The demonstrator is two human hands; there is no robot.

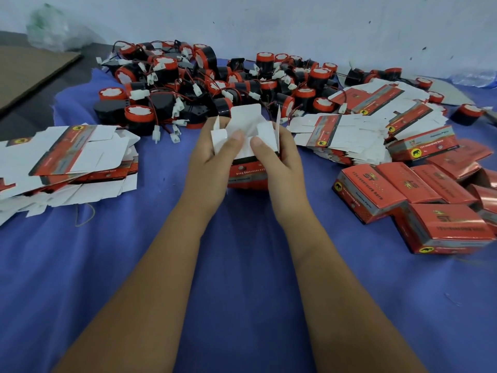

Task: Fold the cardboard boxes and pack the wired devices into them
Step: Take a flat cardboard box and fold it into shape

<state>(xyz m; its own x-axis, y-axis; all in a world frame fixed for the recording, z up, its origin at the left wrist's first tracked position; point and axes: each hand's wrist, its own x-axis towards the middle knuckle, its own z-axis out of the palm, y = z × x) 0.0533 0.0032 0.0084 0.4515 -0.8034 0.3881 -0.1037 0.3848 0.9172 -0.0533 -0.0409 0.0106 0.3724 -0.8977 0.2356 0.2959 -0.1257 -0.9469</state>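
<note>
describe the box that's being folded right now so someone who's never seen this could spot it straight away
On the blue cloth, just in front of the heap of black and red wired devices, sits one red cardboard box between the left hand and the right hand. Unlike the flat box blanks and the closed red boxes, it stands with white flaps up and both thumbs pressing on them.

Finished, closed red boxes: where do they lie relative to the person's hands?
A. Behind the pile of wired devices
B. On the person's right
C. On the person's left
B: the closed red boxes lie heaped to the right of the right hand.
</note>
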